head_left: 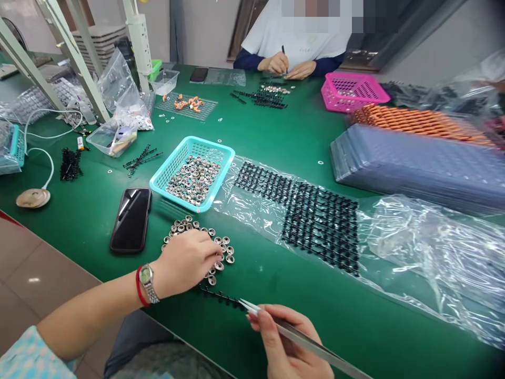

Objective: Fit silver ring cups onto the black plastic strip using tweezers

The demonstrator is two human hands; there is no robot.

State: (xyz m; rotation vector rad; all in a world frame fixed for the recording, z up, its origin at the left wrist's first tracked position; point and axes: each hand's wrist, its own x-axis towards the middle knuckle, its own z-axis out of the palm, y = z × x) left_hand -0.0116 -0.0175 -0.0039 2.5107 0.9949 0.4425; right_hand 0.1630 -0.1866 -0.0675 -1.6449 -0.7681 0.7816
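My left hand [185, 260], with a watch [146, 276] and a red band at the wrist, reaches over loose small silver metal rings [226, 250] on the green table. Its fingers are pinched together among the rings, and what lies between the fingertips is hidden. Metal tweezers with pale tips [311, 343] are gripped in my right hand [290, 337]. Their points meet the right end of a thin black strip with short pegs [221, 296], which lies just below the rings. The left part of that strip passes under my left hand.
A turquoise basket [158, 181] of similar rings stands behind my left hand, beside a phone [131, 220]. Rows of black strips [321, 223] lie on clear plastic at right, before stacked clear trays [410, 163]. A co-worker [294, 47] sits opposite, near a pink basket [355, 89].
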